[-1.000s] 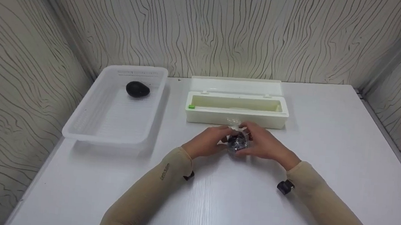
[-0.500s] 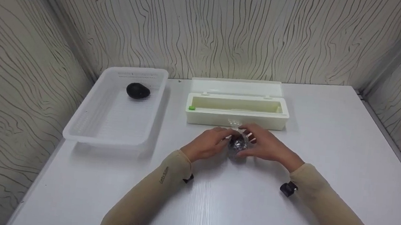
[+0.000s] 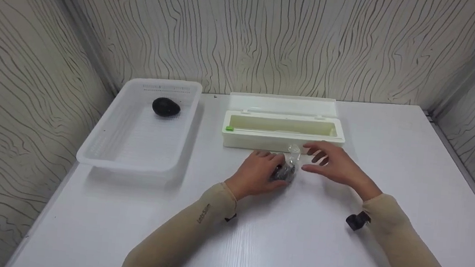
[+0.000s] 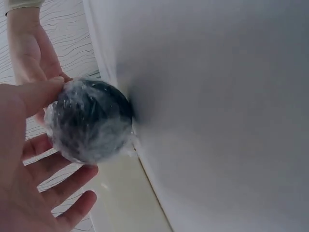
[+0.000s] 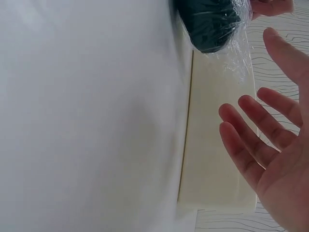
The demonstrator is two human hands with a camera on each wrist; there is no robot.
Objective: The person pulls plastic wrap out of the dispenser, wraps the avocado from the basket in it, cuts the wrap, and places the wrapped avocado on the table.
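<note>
A dark avocado wrapped in clear cling film (image 3: pixel 284 173) is on the white table, just in front of the long white box. My left hand (image 3: pixel 258 173) holds it from the left, with thumb and fingers around its side. In the left wrist view the crinkled film covers the wrapped avocado (image 4: pixel 91 121), and the thumb rests against it. A loose tuft of film (image 3: pixel 294 150) sticks up at its far end. To the right, my right hand (image 3: pixel 339 164) is apart from it, holding nothing, its fingers spread and slightly bent in the right wrist view.
The white box (image 3: pixel 258 143) stands behind the hands, its lid (image 3: pixel 284 104) tipped back and a green slider (image 3: pixel 229 128) at its left. A translucent plastic basket (image 3: pixel 136 141) at the left holds another dark avocado (image 3: pixel 166 107). A patterned wall closes off the back.
My right hand has let go of the wrapped avocado and moved right. The left hand has shifted around it and turned it, so the film tuft now points up and to the right.
</note>
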